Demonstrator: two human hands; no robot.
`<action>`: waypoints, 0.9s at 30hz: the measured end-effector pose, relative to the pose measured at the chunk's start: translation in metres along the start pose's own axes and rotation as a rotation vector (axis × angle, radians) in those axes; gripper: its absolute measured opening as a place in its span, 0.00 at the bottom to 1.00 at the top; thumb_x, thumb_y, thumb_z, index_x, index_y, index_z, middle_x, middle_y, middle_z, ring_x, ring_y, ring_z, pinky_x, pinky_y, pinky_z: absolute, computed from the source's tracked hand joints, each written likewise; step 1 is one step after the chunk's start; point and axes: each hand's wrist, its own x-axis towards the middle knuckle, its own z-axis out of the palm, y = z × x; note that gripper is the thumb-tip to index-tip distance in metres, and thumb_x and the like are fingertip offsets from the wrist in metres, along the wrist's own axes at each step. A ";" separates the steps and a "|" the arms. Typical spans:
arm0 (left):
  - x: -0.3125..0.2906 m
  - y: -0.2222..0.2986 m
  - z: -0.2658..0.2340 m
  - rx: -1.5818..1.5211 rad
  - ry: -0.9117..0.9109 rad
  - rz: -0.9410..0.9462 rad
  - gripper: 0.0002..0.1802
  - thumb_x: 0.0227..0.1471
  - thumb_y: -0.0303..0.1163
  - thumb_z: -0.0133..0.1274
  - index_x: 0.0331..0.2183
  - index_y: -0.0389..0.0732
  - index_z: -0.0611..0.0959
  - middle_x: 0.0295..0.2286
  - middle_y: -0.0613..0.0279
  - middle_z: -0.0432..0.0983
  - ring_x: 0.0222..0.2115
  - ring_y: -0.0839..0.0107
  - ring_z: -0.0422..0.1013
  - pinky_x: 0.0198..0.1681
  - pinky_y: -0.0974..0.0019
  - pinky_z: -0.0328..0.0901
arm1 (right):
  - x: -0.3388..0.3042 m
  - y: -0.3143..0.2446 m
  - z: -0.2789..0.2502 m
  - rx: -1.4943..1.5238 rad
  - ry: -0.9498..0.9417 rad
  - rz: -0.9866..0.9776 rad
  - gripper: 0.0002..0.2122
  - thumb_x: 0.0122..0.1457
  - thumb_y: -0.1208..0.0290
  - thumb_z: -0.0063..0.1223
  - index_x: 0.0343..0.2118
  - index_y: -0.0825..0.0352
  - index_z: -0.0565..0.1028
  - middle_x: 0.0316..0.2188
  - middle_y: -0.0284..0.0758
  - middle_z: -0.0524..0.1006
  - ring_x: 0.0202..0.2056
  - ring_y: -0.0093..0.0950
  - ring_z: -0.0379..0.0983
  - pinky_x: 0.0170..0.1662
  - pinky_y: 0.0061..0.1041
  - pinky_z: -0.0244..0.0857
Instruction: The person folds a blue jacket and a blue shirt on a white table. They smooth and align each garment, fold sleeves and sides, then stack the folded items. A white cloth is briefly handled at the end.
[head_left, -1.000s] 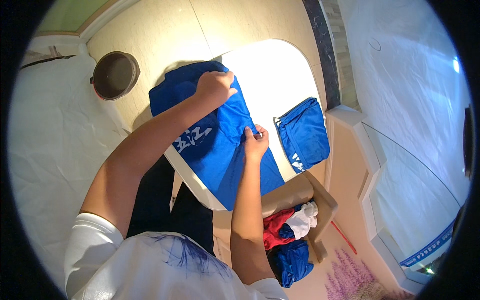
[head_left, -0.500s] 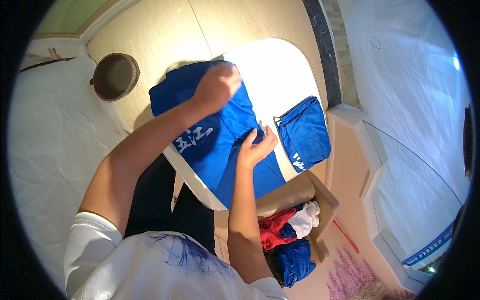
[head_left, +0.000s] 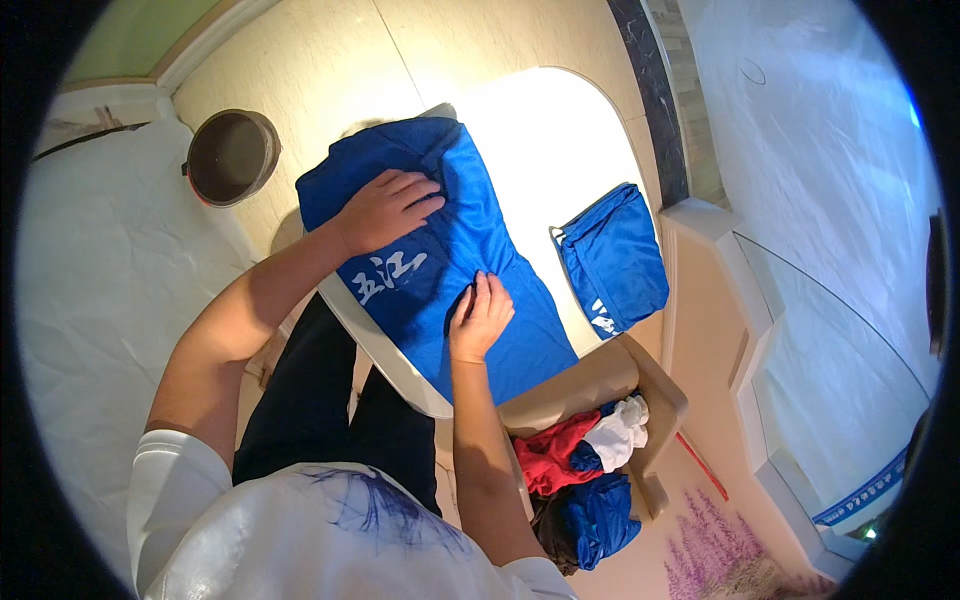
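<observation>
A blue garment with white printed characters (head_left: 400,325), apparently a shirt partly folded over itself, is spread across the left part of a white table (head_left: 545,130). My left hand (head_left: 390,208) lies on its upper part, fingers stretched out over the cloth above the print. Lower and to the right, my right hand (head_left: 482,318) rests on the same garment, its fingers extended and touching the folded layer. Neither hand appears to grip the fabric. Beside it, on the table's right side, is a second blue garment (head_left: 615,260), folded into a compact bundle.
A tan bin (head_left: 655,400) by the table's near right edge holds red, white, blue and dark clothes (head_left: 560,455). A round brown bucket (head_left: 232,158) stands on the floor at the far left. A low pinkish wall (head_left: 700,300) runs along the right.
My left hand has come down and nearer onto the cloth from its raised, blurred position. My right hand has moved left and nearer, settling on the garment.
</observation>
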 end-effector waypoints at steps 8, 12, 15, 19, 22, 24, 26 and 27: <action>0.005 -0.004 -0.002 -0.040 0.078 0.036 0.17 0.50 0.29 0.56 0.45 0.44 0.80 0.41 0.60 0.73 0.44 0.62 0.69 0.50 0.59 0.64 | 0.023 0.011 -0.002 0.226 0.127 0.078 0.09 0.56 0.77 0.55 0.40 0.67 0.78 0.39 0.43 0.74 0.39 0.39 0.72 0.44 0.33 0.67; 0.006 -0.001 -0.006 -0.118 0.215 -0.041 0.18 0.44 0.25 0.58 0.41 0.43 0.79 0.38 0.61 0.72 0.40 0.63 0.70 0.47 0.59 0.65 | 0.020 0.011 -0.013 0.322 0.156 0.171 0.08 0.56 0.80 0.56 0.39 0.69 0.78 0.38 0.43 0.75 0.39 0.38 0.73 0.43 0.30 0.69; 0.002 0.002 -0.001 -0.240 0.301 -0.147 0.19 0.40 0.23 0.59 0.40 0.42 0.79 0.36 0.60 0.72 0.39 0.61 0.69 0.46 0.56 0.65 | 0.017 0.013 -0.014 0.321 0.120 0.149 0.09 0.55 0.80 0.55 0.39 0.69 0.78 0.38 0.44 0.75 0.39 0.39 0.74 0.43 0.32 0.70; 0.006 0.017 0.002 -0.296 0.266 -0.293 0.19 0.38 0.22 0.60 0.37 0.43 0.78 0.35 0.58 0.71 0.38 0.58 0.68 0.45 0.55 0.65 | 0.016 0.017 -0.006 0.252 0.082 0.102 0.08 0.51 0.81 0.55 0.35 0.69 0.76 0.36 0.43 0.74 0.37 0.40 0.74 0.41 0.33 0.69; 0.004 0.019 0.010 -0.211 0.200 -0.296 0.17 0.36 0.20 0.59 0.34 0.43 0.76 0.34 0.58 0.70 0.39 0.57 0.68 0.44 0.56 0.64 | 0.016 0.017 -0.001 0.244 0.026 0.201 0.06 0.48 0.81 0.56 0.30 0.68 0.72 0.34 0.43 0.73 0.35 0.41 0.73 0.39 0.35 0.68; 0.006 0.020 0.010 -0.196 0.207 -0.248 0.15 0.36 0.19 0.57 0.31 0.43 0.75 0.34 0.58 0.70 0.38 0.57 0.68 0.44 0.57 0.63 | 0.019 0.013 -0.003 0.300 0.049 0.307 0.08 0.46 0.80 0.57 0.27 0.68 0.69 0.33 0.43 0.72 0.34 0.42 0.72 0.38 0.36 0.67; 0.008 0.023 0.003 -0.190 0.275 -0.149 0.14 0.35 0.18 0.56 0.29 0.43 0.75 0.33 0.58 0.70 0.38 0.58 0.68 0.43 0.57 0.63 | 0.023 0.012 -0.005 0.296 0.104 0.272 0.09 0.45 0.80 0.57 0.26 0.67 0.67 0.32 0.43 0.71 0.34 0.43 0.71 0.37 0.37 0.67; 0.010 0.027 -0.010 -0.194 0.340 -0.072 0.13 0.35 0.18 0.55 0.28 0.43 0.75 0.33 0.59 0.70 0.38 0.58 0.68 0.43 0.57 0.63 | 0.025 0.015 -0.008 0.249 0.133 0.187 0.09 0.45 0.80 0.57 0.26 0.67 0.66 0.32 0.43 0.71 0.34 0.43 0.71 0.37 0.37 0.67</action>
